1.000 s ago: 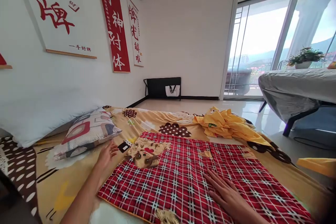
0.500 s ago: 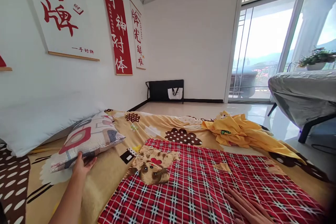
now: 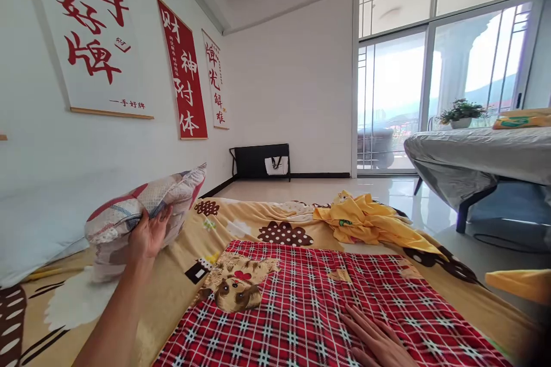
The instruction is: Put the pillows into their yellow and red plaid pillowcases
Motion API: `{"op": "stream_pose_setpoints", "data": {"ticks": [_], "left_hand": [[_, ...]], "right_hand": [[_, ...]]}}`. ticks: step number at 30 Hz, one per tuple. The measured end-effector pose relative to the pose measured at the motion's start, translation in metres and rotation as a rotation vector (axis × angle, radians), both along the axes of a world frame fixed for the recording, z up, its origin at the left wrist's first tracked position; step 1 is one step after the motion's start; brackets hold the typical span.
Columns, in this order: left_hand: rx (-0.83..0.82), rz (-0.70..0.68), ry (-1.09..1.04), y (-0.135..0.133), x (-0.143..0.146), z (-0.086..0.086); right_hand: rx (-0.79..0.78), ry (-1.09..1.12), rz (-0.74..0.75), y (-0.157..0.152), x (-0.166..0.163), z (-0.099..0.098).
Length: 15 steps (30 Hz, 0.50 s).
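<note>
My left hand (image 3: 148, 235) grips the edge of a patterned cushion (image 3: 172, 195) and holds it tilted up off the beige printed blanket (image 3: 181, 264). My right hand (image 3: 379, 341) lies flat, fingers stretched out, on a red plaid cloth (image 3: 301, 304) with a dog picture, spread over the blanket. The cushion's far end points toward the wall.
A white pillow (image 3: 38, 223) lies against the left wall under hanging scrolls. A crumpled yellow garment (image 3: 370, 218) sits at the blanket's far edge. A grey-covered table (image 3: 482, 155) with a potted plant (image 3: 460, 112) stands at right before glass doors. A black rack (image 3: 262, 160) stands by the back wall.
My left hand reached the cushion, took hold of its edge and lifted it off the blanket. My right hand stayed flat on the plaid cloth.
</note>
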<state>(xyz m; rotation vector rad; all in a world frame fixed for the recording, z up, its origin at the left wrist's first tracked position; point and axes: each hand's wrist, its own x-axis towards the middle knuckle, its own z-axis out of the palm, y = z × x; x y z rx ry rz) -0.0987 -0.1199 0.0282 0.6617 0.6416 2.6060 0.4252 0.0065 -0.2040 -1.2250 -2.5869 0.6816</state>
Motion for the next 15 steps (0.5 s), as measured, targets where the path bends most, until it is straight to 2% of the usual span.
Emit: {"op": "stream_pose_setpoints", "data": {"ticks": [4, 9, 12, 15], "left_hand": [[0.109, -0.059, 0.202, -0.013, 0.053, 0.037], [0.198, -0.106, 0.407, -0.031, 0.122, 0.068], [0.182, -0.158, 0.504, -0.036, 0.155, 0.072], [-0.08, -0.147, 0.585, -0.036, 0.168, 0.059]], "right_hand": [[0.002, 0.039, 0.014, -0.003, -0.002, 0.009], [0.029, 0.036, 0.012, -0.006, -0.001, 0.012], [0.028, 0.057, 0.02, -0.004, -0.002, 0.008], [0.029, 0.263, -0.024, 0.005, -0.006, 0.013]]}}
